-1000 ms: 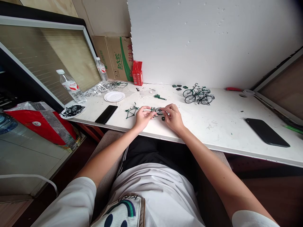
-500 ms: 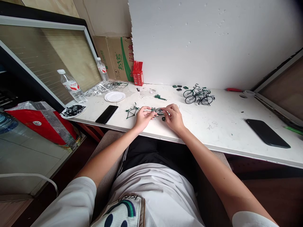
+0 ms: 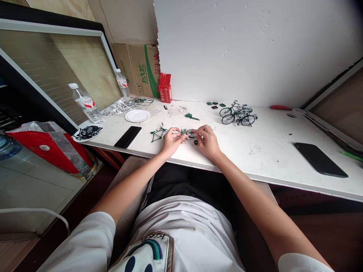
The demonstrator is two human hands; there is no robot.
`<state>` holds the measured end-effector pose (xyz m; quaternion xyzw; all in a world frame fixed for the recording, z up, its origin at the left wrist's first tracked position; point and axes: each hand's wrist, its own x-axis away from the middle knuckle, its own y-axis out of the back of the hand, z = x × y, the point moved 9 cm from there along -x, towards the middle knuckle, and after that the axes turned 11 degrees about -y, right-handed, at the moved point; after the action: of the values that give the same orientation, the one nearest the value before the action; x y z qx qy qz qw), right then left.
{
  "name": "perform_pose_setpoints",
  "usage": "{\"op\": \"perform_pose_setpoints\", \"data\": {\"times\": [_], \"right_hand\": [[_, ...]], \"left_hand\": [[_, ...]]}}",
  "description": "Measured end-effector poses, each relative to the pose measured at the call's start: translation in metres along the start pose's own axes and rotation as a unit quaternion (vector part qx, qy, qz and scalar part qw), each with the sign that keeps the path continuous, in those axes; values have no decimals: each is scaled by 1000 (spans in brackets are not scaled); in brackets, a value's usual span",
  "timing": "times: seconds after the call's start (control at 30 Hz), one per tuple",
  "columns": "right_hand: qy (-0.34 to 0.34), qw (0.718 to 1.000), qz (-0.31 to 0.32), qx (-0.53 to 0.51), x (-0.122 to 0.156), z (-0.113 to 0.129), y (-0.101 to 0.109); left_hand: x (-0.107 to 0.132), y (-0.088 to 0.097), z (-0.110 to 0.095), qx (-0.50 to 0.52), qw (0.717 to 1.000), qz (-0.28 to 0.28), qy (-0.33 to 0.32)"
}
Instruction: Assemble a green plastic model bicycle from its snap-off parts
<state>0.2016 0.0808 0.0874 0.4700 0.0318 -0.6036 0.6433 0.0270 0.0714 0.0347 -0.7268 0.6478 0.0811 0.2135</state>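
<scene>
My left hand [image 3: 172, 140] is closed in a pinch on a small green part [image 3: 183, 131] of a model bicycle. Opposite it, my right hand [image 3: 208, 140] pinches a small spoked wheel [image 3: 191, 133], its rim partly hidden by the fingertips. Wheel and green part meet between my hands; whether they are joined I cannot tell. A green model bicycle frame [image 3: 158, 133] rests on the table just left of my left hand. Below my right fingertips lies a small black piece [image 3: 196, 142]. Farther back is a green part with a thin rod [image 3: 192, 116].
Finished-looking model bicycles [image 3: 238, 114] stand at the right rear. Two phones, a black one [image 3: 128, 137] at left and another [image 3: 320, 159] at right, lie flat. White plates [image 3: 137, 115], water bottles [image 3: 86, 104], a red box [image 3: 165, 88] and a carton [image 3: 138, 70] occupy the left back.
My right hand's fingers have shifted very slightly at the wheel. Everything else looks the same.
</scene>
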Motion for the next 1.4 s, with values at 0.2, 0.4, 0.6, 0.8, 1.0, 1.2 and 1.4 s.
{"op": "perform_pose_setpoints", "data": {"times": [0.2,0.4,0.6,0.8,1.0,1.2,1.4], "right_hand": [[6,1000,-5,2,0,1,0],[0,1000,-4,4,0,2,0],[3,1000,-2,4,0,3,0],[0,1000,2,7,1,1,-2],[2,1000,2,6,0,4,-1],[-1,1000,6,3,0,3,-1],[-2,1000,15,-1,1,3,-3]], "left_hand": [[0,-1,-1,-3,1000,1,3],[0,-1,-1,1,1000,3,3],[0,0,0,-1,1000,-2,1],[-1,1,2,-4,1000,0,1],[-2,1,3,1,1000,-1,2],[-1,0,2,-3,1000,1,7],[-2,1,3,-5,1000,0,7]]}}
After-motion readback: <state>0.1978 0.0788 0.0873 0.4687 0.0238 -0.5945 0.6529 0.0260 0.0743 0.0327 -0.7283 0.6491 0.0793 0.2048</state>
